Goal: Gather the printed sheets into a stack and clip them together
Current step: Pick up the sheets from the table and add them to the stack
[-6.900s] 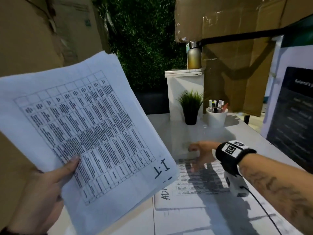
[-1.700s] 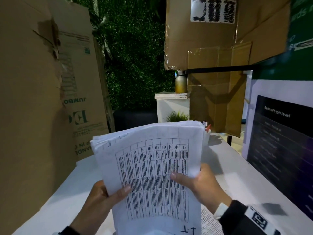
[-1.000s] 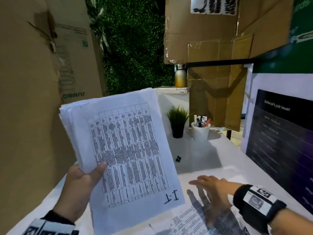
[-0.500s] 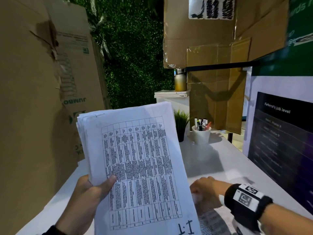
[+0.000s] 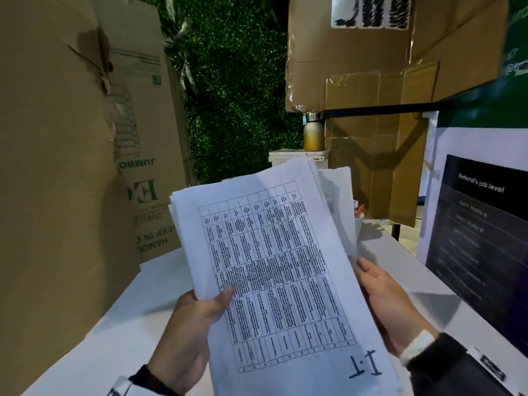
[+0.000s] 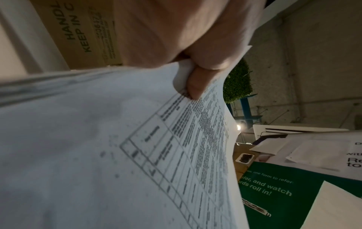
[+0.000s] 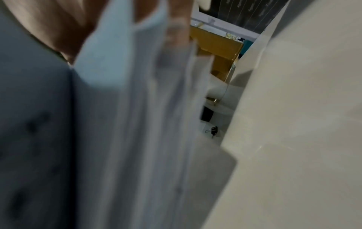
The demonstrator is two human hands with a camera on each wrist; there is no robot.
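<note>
The left hand [image 5: 188,327] pinches the stack of papers [image 5: 274,275] with its thumb on top, in the middle of the frame, above the white tabletop [image 5: 123,324]. The right hand [image 5: 388,301] curls around the stack's right edge. A small black clip [image 7: 212,131] lies on the tabletop.

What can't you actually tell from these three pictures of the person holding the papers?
- Table text on the white printed stack: too small, head view; smeared, left wrist view.
- Right hand fingers: behind the sheets, head view; blurred, right wrist view.
- Sheet count: edges blur together.
- White pen cup: mostly hidden by the stack.
- Small black binder clip: tiny, seen only through a gap beside the papers, right wrist view.
- Left hand fingers: under the stack.
</note>
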